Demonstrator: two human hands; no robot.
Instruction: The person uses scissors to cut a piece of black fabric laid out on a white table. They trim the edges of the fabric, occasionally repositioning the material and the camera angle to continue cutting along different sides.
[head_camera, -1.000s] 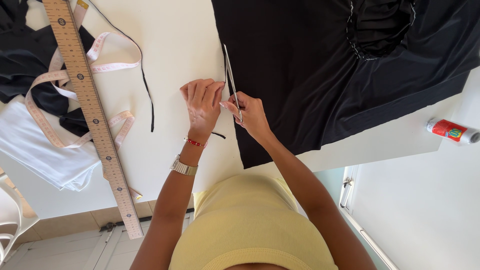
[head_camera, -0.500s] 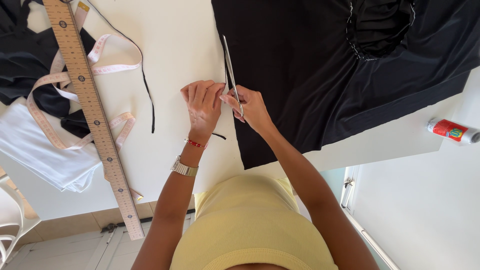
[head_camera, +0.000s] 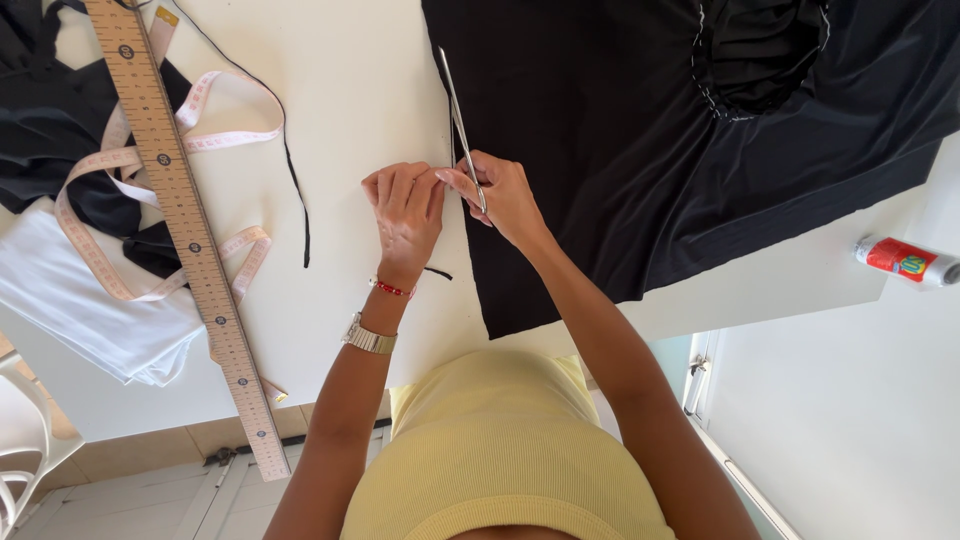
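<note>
Left hand (head_camera: 405, 208): laid palm down near the tabletop's (head_camera: 350, 90) near edge, fingers curled, fingertips pinching the black fabric's (head_camera: 620, 150) left edge.
Right hand (head_camera: 500, 195): closed around the scissors (head_camera: 460, 120), just beside the left hand.
Scissors: blades pointed toward the far edge, along the fabric's left edge.
Wooden ruler (head_camera: 185, 230): laid well to the left.

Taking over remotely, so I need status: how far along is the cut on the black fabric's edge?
Done: a thin black strip lies cut free on the white table. In hand: the right hand works scissors along the black fabric edge, the left hand beside it. Left: the edge beyond the blade tips looks uncut.
</note>
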